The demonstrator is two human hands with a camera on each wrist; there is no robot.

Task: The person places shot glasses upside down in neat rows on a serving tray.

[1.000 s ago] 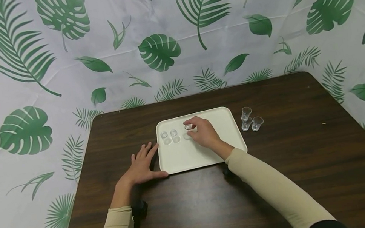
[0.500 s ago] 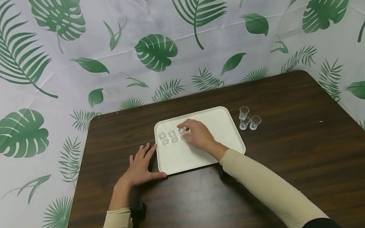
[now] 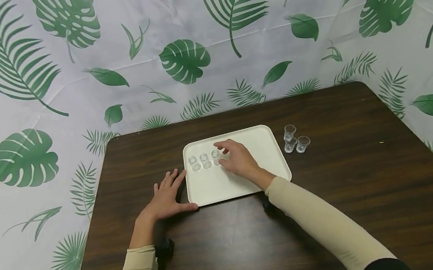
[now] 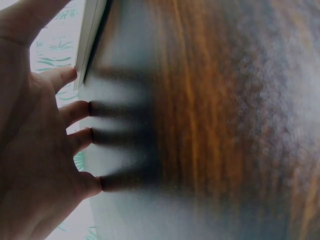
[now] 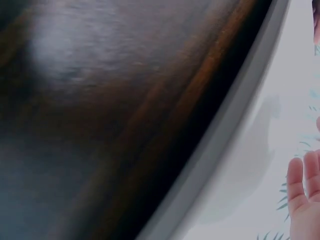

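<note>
Several small clear cups are about. Three of them, a left cup [image 3: 192,161], a middle cup [image 3: 204,158] and a right cup [image 3: 216,155], form a row on the cream tray [image 3: 247,185]; which way up they stand is hard to tell. Beside the right cup hovers my right hand [image 3: 239,158], thumb and fingers parted around its side, with a small gap showing at the forefinger. My left hand [image 3: 166,199] is spread at the tray's left front corner, thumb and forefinger touching its edge. In the left wrist view the fingertips [image 4: 90,185] rest on the table.
Right of the tray, on the dark wooden table [image 3: 367,170], stand a back cup [image 3: 290,132], a front-left cup [image 3: 290,146] and a front-right cup [image 3: 303,144], close together. A leaf-patterned cloth [image 3: 133,86] hangs behind the table.
My right hand carried a cup leftward into line with the other two on the tray, then let go and drew slightly right. My left hand has stayed at the tray corner.
</note>
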